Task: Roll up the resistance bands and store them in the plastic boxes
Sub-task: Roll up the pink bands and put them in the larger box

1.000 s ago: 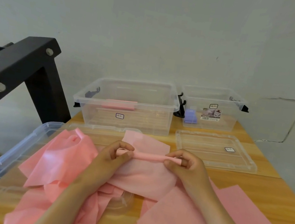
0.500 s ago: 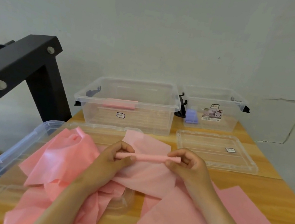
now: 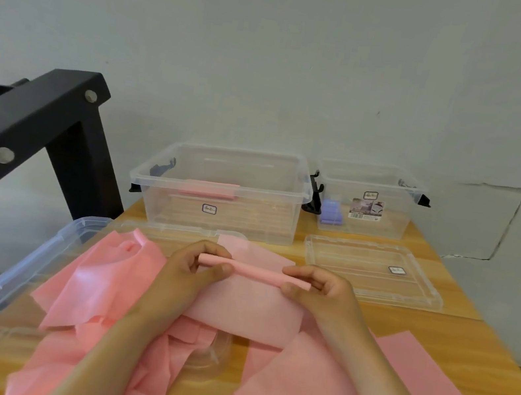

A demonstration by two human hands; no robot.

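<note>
Print on box label [image 3: 209, 209] too small to read, black frame [image 3: 21, 127] cut by left edge — lid [image 3: 28, 264] half-hidden under pink bands [image 3: 89, 289]

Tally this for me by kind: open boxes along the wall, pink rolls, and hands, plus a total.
Open boxes: 2, large box, small box
Pink rolls: 2, stored roll in the large box, held roll
Hands: 2, left hand, right hand
Total: 6

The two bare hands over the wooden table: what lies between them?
In the head view, a thin pink rolled-up resistance band spans the gap; the left hand and right hand each pinch one end.
</note>
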